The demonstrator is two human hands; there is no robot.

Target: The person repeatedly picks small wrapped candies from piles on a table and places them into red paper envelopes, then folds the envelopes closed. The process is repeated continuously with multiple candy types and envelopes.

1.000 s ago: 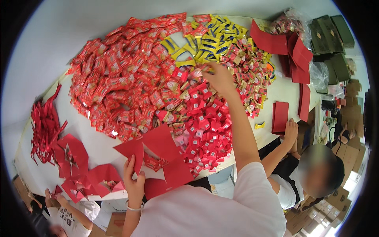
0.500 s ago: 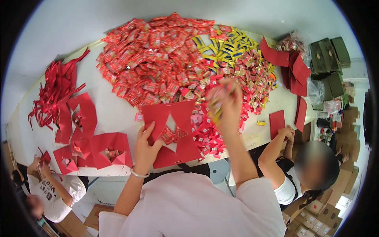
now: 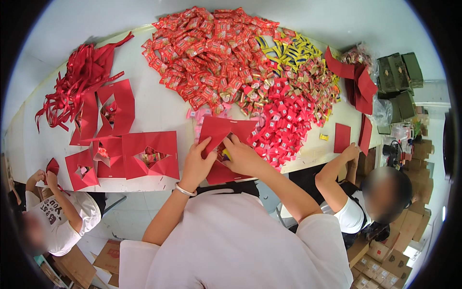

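Note:
In front of me a red paper box (image 3: 216,124) with a cut-out opening lies at the table's near edge. My left hand (image 3: 199,164) grips its left side, thumb and fingers closed at the opening. My right hand (image 3: 244,158) closes on the opening's right edge, its fingertips partly hidden inside. Between the hands a yellow wrapped candy (image 3: 225,154) shows in the opening. Just beyond the box are piles of small red wrapped candies (image 3: 284,120) and pink ones (image 3: 196,115). Larger red snack packets (image 3: 207,53) are heaped farther back.
Several filled red boxes (image 3: 127,156) stand at left, below a heap of red ribbons (image 3: 89,72). Yellow candies (image 3: 293,50) lie at the back right, near red card pieces (image 3: 363,89). One co-worker's hands (image 3: 48,177) are at far left, another's (image 3: 352,151) at right.
My right hand has moved left and down from above the candy piles to the box opening, and the handful it carried no longer shows in it. The view has shifted.

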